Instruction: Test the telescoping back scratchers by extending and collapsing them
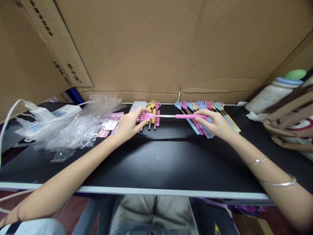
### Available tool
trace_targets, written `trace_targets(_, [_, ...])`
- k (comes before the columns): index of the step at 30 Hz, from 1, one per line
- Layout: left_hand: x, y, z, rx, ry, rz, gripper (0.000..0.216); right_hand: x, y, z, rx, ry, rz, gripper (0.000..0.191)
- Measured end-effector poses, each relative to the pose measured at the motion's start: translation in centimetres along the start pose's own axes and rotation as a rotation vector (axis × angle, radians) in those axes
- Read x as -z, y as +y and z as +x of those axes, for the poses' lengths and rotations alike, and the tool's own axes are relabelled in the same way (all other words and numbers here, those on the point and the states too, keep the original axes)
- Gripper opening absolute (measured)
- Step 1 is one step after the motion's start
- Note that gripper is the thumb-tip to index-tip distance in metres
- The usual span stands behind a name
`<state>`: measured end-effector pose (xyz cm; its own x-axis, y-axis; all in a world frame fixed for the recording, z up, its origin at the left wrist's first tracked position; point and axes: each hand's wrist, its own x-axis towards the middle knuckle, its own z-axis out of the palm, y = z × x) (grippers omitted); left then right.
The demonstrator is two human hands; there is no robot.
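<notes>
A pink back scratcher (pixel 184 116) is held level above the black table (pixel 151 166). The fingers of my left hand (pixel 130 122) close round its claw-shaped head, while my right hand (pixel 216 120) pinches the end of its pink handle. A bare metal rod shows between head and handle. Behind my left hand lie a few yellow and pink back scratchers (pixel 154 114) and loose handles, beside a phone (pixel 137 106). Close to my right hand is a row of several back scratchers (pixel 194 124) in blue, pink, purple and yellow, partly covered by that hand.
Crumpled clear plastic bags (pixel 80 127) spread over the left side, near a white power strip (pixel 52 119) with cables. Printed cards (pixel 113 120) lie by my left wrist. At right stand a white bottle (pixel 271 94) and a brown-handled bag (pixel 290 120). Cardboard (pixel 156 49) walls the back.
</notes>
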<state>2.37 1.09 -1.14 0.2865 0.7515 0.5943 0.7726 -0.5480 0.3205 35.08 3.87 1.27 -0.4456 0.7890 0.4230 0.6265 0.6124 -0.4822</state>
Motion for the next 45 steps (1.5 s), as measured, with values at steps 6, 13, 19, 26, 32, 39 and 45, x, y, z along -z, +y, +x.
trace_targets(6, [-0.2, 0.4, -0.1, -0.119, -0.031, 0.161, 0.021, -1.1, 1.0, 0.2, 0.198, -0.11, -0.349, 0.022])
trace_targets(13, [-1.0, 1.6, -0.4, -0.255, -0.075, 0.302, 0.02, -3.0, -0.8, -0.5, 0.296, -0.213, -0.405, 0.026])
trace_targets(19, [-0.7, 2.0, -0.2, -0.367, 0.028, 0.38, 0.021, -3.2, -1.2, -0.7, 0.285, -0.194, -0.481, 0.029])
trace_targets(26, [-1.1, 2.5, -0.4, -0.481, -0.016, 0.416, 0.02, -3.3, -1.7, -0.8, 0.377, -0.14, -0.524, 0.026])
trace_targets(32, [-1.8, 2.4, -0.7, -0.56, -0.096, 0.402, 0.021, -3.4, -1.8, -0.9, 0.466, -0.166, -0.542, 0.028])
trace_targets(39, [-1.2, 2.9, -0.3, -0.562, -0.054, 0.451, 0.023, -2.9, -2.4, -0.7, 0.498, -0.092, -0.642, 0.029])
trace_targets(45, [0.9, 1.6, 0.8, -0.564, -0.027, 0.59, 0.028, -0.8, -1.8, -0.2, 0.48, 0.004, -0.76, 0.03])
